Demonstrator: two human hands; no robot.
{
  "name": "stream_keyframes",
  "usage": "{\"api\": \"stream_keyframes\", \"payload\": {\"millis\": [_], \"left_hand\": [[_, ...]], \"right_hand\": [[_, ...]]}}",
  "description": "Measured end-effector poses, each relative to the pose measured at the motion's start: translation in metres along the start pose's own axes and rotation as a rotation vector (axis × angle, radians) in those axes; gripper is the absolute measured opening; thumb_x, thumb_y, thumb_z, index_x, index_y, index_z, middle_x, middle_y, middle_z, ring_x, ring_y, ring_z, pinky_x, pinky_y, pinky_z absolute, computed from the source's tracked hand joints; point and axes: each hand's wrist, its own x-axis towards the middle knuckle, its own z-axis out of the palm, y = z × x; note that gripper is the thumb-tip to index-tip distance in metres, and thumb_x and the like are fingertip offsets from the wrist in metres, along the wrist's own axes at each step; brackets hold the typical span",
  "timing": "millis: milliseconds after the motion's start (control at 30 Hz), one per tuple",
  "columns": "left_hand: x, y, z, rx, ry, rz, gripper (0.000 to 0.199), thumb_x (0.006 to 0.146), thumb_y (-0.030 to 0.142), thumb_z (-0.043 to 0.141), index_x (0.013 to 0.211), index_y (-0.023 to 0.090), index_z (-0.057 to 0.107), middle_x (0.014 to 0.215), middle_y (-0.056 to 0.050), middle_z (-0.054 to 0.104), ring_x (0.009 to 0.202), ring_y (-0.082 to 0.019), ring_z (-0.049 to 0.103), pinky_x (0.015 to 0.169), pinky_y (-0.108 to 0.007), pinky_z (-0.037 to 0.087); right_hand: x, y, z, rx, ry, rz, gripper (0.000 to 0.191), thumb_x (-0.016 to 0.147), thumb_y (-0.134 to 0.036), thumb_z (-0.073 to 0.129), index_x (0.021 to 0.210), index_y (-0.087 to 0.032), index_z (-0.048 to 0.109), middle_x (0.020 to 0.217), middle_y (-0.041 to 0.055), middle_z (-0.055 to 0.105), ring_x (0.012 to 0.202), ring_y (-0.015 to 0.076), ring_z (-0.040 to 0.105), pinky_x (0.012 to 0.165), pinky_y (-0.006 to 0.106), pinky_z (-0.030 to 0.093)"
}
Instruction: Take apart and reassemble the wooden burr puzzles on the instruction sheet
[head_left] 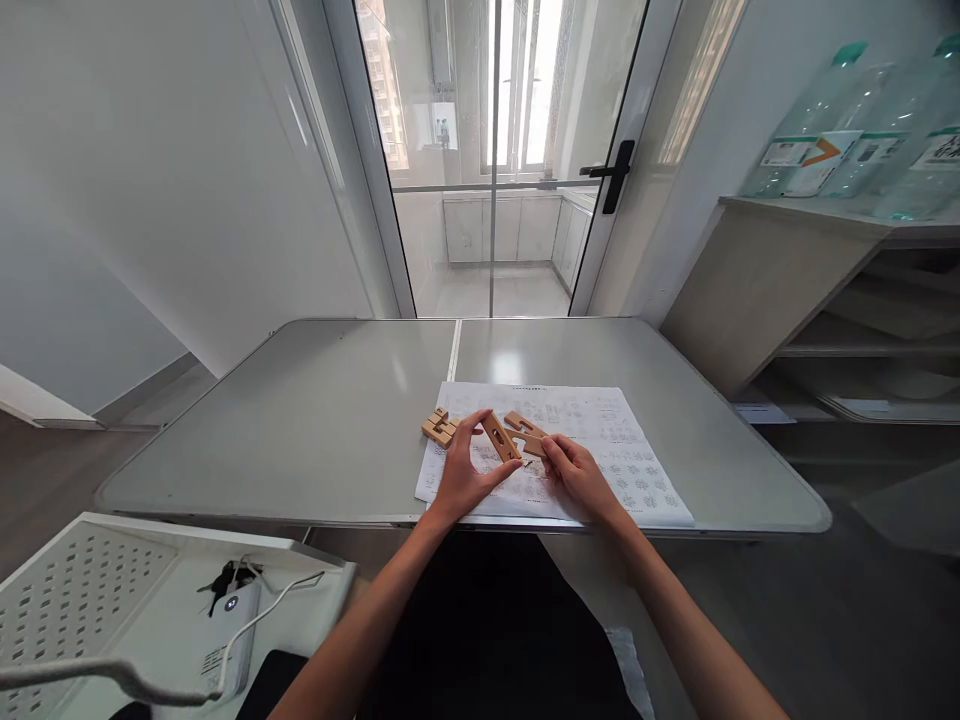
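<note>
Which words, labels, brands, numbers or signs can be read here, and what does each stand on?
No text reads for certain.
Paper sheet: printed rows, too small.
Bottle labels: blurred; only an orange angled shape shows.
White device: print too small.
Wooden piece in the left hand: dark mark, too small.

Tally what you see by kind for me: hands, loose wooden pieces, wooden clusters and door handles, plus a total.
Hands: 2, left hand and right hand
Loose wooden pieces: 3, apparently: left-held piece, right-held piece, piece behind
Wooden clusters: 1, the block cluster
Door handles: 1, black handle
Total: 7
</note>
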Motion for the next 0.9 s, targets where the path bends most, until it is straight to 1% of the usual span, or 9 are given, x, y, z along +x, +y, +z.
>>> {"api": "stream_keyframes", "payload": {"millis": [133,267,367,467,533,667,767,900], "left_hand": [[0.000,-0.002,0.000,-0.026,0.010,-0.015,0.080,0.078,0.044,0.088,0.146,0.028,0.049,0.147,-0.011,0.056,0.129,-0.031,0.058,0.108,-0.047,0.050],[0.000,-0.002,0.001,-0.078,0.006,0.017,0.079,0.080,0.042,0.087,0.147,0.028,0.048,0.148,-0.011,0.055,0.132,-0.031,0.058,0.111,-0.048,0.051],[0.001,-0.002,0.002,-0.126,0.006,0.040,0.078,0.081,0.039,0.086,0.148,0.028,0.047,0.149,-0.010,0.054,0.136,-0.030,0.055,0.114,-0.050,0.050],[0.001,-0.002,0.002,-0.166,-0.013,0.037,0.077,0.082,0.038,0.085,0.149,0.028,0.047,0.151,-0.010,0.053,0.139,-0.031,0.053,0.115,-0.051,0.051],[0.001,-0.001,0.001,-0.189,-0.027,0.027,0.076,0.083,0.036,0.085,0.149,0.029,0.048,0.152,-0.010,0.052,0.140,-0.031,0.053,0.116,-0.051,0.050],[0.001,-0.002,0.001,-0.251,-0.037,0.009,0.076,0.083,0.034,0.085,0.149,0.029,0.047,0.152,-0.010,0.053,0.141,-0.031,0.053,0.119,-0.052,0.048],[0.001,-0.003,0.001,-0.302,-0.054,-0.009,0.077,0.083,0.033,0.085,0.149,0.029,0.047,0.153,-0.011,0.053,0.143,-0.032,0.051,0.120,-0.054,0.046],[0.001,-0.003,0.003,-0.381,-0.064,-0.047,0.076,0.082,0.031,0.085,0.147,0.028,0.047,0.154,-0.012,0.052,0.146,-0.032,0.048,0.123,-0.055,0.042]], "right_hand": [[0.000,-0.001,-0.002,0.053,0.005,0.033,0.050,0.092,-0.070,0.060,0.079,-0.022,0.057,0.065,-0.0022,0.051,0.058,0.0152,0.044,0.056,0.030,0.036],[0.001,-0.003,-0.003,0.103,-0.018,0.055,0.051,0.090,-0.070,0.063,0.075,-0.022,0.055,0.066,-0.0028,0.049,0.057,0.0135,0.042,0.055,0.029,0.034],[0.002,-0.005,-0.005,0.157,-0.069,0.093,0.051,0.088,-0.070,0.066,0.075,-0.022,0.054,0.064,-0.0045,0.043,0.055,0.0124,0.038,0.053,0.028,0.031],[0.003,-0.009,-0.010,0.212,-0.145,0.145,0.049,0.089,-0.067,0.067,0.075,-0.023,0.052,0.065,-0.0051,0.039,0.057,0.0122,0.037,0.056,0.028,0.032],[0.003,-0.014,-0.013,0.200,-0.190,0.169,0.049,0.090,-0.067,0.066,0.074,-0.023,0.051,0.066,-0.0049,0.039,0.058,0.0124,0.039,0.058,0.028,0.034],[0.003,-0.026,-0.018,0.148,-0.258,0.210,0.051,0.090,-0.068,0.066,0.074,-0.022,0.051,0.064,-0.0045,0.041,0.057,0.0120,0.036,0.056,0.028,0.031],[0.002,-0.032,-0.021,0.146,-0.280,0.238,0.051,0.089,-0.069,0.066,0.076,-0.022,0.051,0.063,-0.0046,0.043,0.056,0.0113,0.034,0.054,0.027,0.029],[0.003,-0.032,-0.024,0.144,-0.299,0.246,0.052,0.088,-0.070,0.067,0.078,-0.021,0.052,0.062,-0.0049,0.044,0.055,0.0110,0.035,0.053,0.026,0.030]]}}
